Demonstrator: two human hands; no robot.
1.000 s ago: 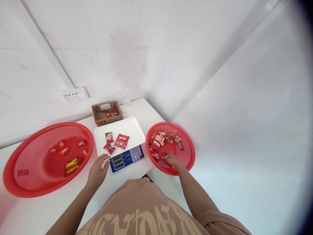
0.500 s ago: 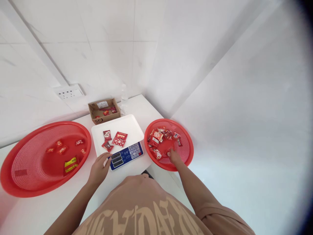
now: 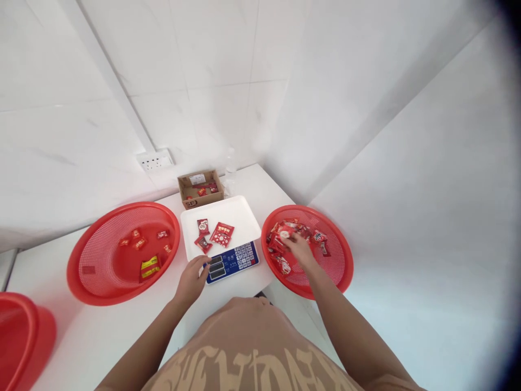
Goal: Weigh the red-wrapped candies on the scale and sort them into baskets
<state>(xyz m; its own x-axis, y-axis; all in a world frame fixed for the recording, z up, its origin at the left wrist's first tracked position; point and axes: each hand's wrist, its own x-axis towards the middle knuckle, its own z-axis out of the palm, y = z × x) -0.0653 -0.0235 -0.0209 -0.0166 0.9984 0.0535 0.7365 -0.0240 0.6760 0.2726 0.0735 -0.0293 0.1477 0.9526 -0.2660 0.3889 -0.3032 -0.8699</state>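
White tiled walls corner a white desk [image 3: 93,331]. Right hand [image 3: 300,251], fingers closing on a red candy packet [image 3: 285,234] in the red mesh basket [image 3: 337,266] at right centre; whether it grips, I cannot tell. Left hand [image 3: 190,278], fingers loosely apart, touches the blue-panelled white scale [image 3: 228,260]. Judged: picking; lifting across comes next, the path open, the desk edge close.

Bright, perhaps overexposed; dark fisheye edge.
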